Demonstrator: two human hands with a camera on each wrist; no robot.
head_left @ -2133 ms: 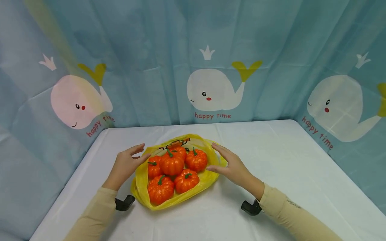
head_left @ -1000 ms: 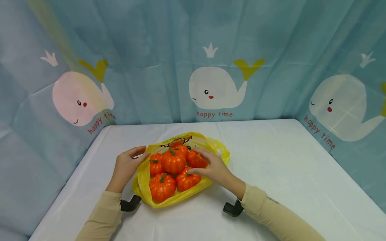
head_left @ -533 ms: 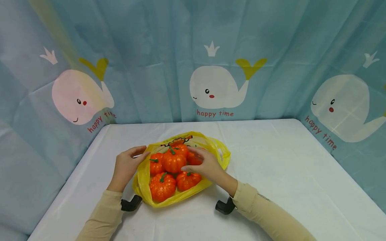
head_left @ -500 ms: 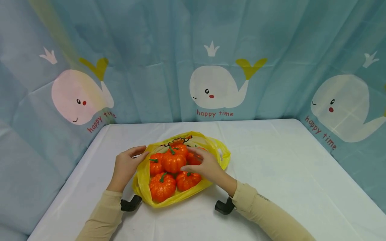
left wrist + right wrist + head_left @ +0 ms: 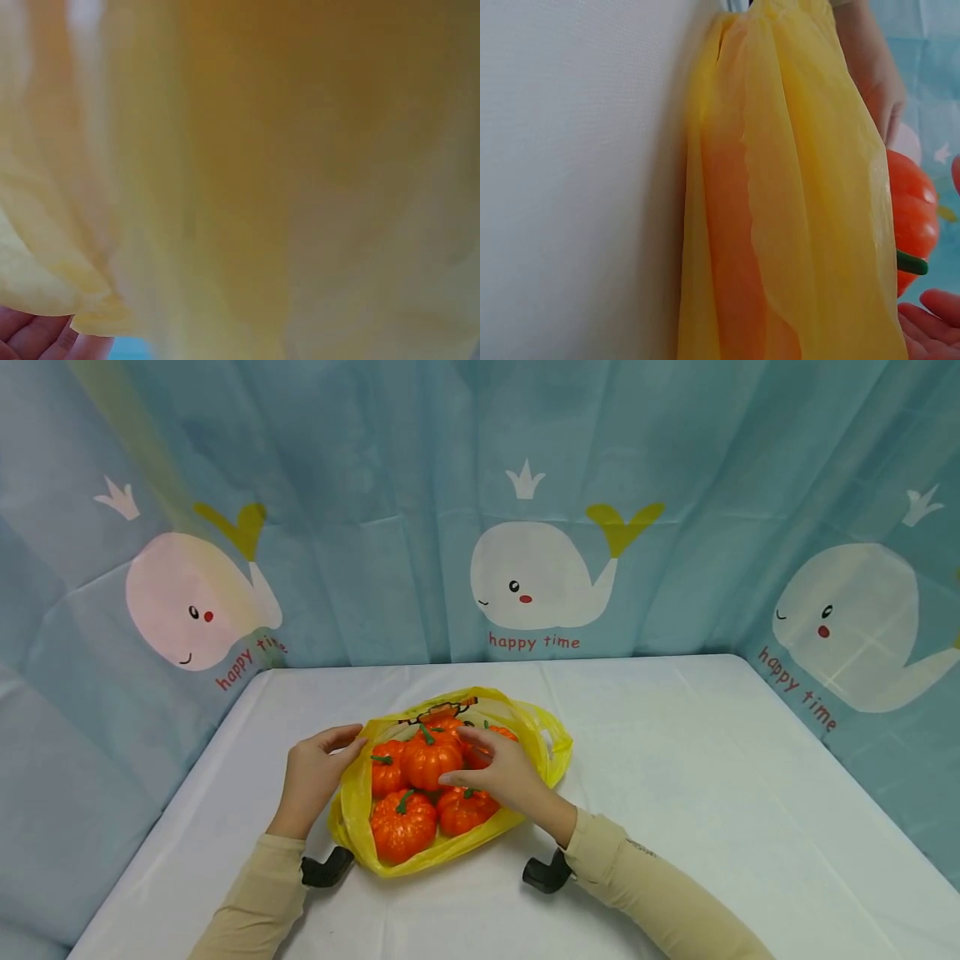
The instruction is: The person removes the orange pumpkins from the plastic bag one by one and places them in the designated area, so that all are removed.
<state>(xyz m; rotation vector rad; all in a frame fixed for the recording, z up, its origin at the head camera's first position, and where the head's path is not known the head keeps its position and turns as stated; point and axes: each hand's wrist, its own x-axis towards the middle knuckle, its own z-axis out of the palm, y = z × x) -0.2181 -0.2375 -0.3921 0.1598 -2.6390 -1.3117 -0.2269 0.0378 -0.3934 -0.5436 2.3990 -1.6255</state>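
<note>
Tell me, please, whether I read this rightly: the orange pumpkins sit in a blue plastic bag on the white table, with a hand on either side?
Not quite: the plastic bag is yellow, not blue, as the head view shows. The orange pumpkins do sit in it on the white table, left hand at its edge, right hand over the pumpkins.

The left wrist view is filled by blurred yellow plastic bag [image 5: 262, 180]; nothing inside the bag can be made out, and only fingertips [image 5: 34, 337] show at its lower left corner. In the head view the right hand [image 5: 502, 768] covers the pumpkin [image 5: 501, 735] on the bag's right side. The right wrist view cuts off a pumpkin [image 5: 913, 217] at the edge.
</note>
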